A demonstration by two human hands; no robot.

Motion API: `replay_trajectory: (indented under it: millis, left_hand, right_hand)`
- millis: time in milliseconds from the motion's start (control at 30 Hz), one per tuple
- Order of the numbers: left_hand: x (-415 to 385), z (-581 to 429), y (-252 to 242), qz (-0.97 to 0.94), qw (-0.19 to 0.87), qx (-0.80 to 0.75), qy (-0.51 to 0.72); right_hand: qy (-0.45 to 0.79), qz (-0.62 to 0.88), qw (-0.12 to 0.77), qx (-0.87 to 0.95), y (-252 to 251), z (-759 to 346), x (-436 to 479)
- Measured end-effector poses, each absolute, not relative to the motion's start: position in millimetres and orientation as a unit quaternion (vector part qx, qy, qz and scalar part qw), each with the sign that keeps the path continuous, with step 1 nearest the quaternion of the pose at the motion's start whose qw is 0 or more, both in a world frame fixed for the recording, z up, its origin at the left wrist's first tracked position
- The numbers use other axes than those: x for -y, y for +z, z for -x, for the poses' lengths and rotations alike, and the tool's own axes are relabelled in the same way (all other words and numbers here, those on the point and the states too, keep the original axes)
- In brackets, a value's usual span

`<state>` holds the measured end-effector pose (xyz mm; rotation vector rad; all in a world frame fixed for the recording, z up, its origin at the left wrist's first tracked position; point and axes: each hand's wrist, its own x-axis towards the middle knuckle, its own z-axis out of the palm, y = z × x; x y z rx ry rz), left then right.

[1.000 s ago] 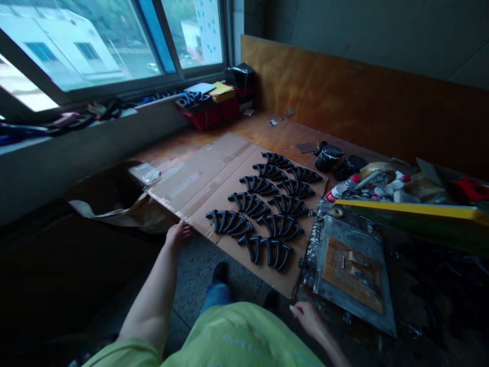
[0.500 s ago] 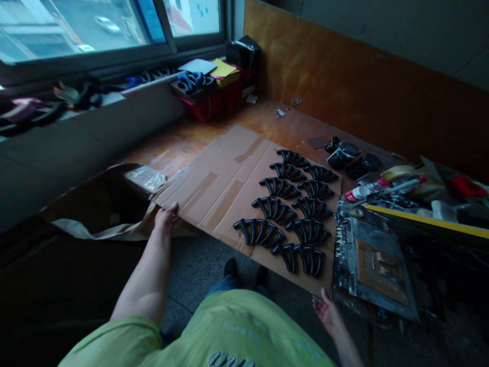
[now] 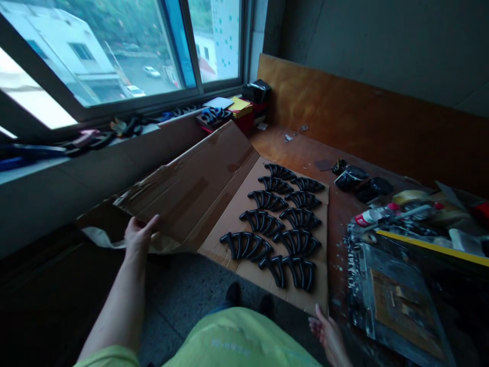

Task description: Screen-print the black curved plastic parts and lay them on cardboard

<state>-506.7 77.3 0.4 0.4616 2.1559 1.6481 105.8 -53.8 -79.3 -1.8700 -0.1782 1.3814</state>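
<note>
A brown cardboard sheet carries two slanting columns of shiny black curved, ribbed pieces. Its left part, a taped flap, tilts upward along a crease. At the flap's near edge, my left hand grips the cardboard, thumb pointing right; some of its fingers are hidden. My right hand is by the near right corner, fingers apart, its thumb at the sheet's edge. It holds nothing.
A wooden table lies under the sheet, with a red-labelled bottle, black containers and a grey board on the right. Red boxes stand near the window. Left is a dark open bag or box.
The sheet has shifted left, widening the gap to the items on the right. Its left part has folded up from nearly flat. My left hand has moved left; the view has tilted up.
</note>
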Motion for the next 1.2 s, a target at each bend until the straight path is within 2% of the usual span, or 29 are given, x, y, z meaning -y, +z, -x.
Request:
replay_trajectory:
  millis: [200, 400, 633, 700, 767, 833, 900, 967, 1100, 1200]
  left_hand:
    - [-17.6, 478.3, 19.2, -0.247, 0.073, -0.843, 0.472]
    - [-4.2, 416.7, 34.0, -0.376, -0.025, -0.827, 0.418]
    - [-0.7, 333.5, 31.4, -0.437, -0.002, -0.799, 0.414]
    - [3.5, 308.2, 28.6, -0.450, 0.025, -0.789, 0.418]
    - [5.0, 284.1, 27.4, -0.463, 0.046, -0.779, 0.419]
    - [2.4, 263.4, 27.6, -0.483, 0.059, -0.768, 0.418]
    - [-3.7, 247.9, 27.9, -0.515, 0.071, -0.750, 0.410]
    - [-11.2, 239.4, 26.6, -0.554, 0.071, -0.732, 0.390]
    - [-21.9, 244.7, 22.0, -0.611, 0.015, -0.721, 0.326]
    - [-25.4, 262.9, 24.4, -0.682, 0.052, -0.670, 0.288]
  right_hand:
    - [0.565, 0.720, 0.377, 0.141, -60.2, -119.5, -31.9]
    - [0.551, 0.731, 0.359, 0.180, -52.5, -133.1, -134.7]
    - [0.521, 0.738, 0.374, 0.208, -47.2, -161.1, -227.8]
    - [0.479, 0.742, 0.392, 0.258, -40.0, -145.4, -228.6]
    - [0.440, 0.710, 0.395, 0.382, -24.6, -105.2, -210.4]
    - [0.470, 0.603, 0.350, 0.541, -0.3, -45.1, -176.5]
    - [0.504, 0.426, 0.301, 0.689, 29.8, 21.9, -137.2]
    - [0.475, 0.304, 0.265, 0.782, 60.0, 80.4, -105.5]
    - [0.328, 0.358, 0.246, 0.839, 99.1, 136.6, -84.3]
    - [0.290, 0.356, 0.219, 0.861, 104.6, 127.6, -85.5]
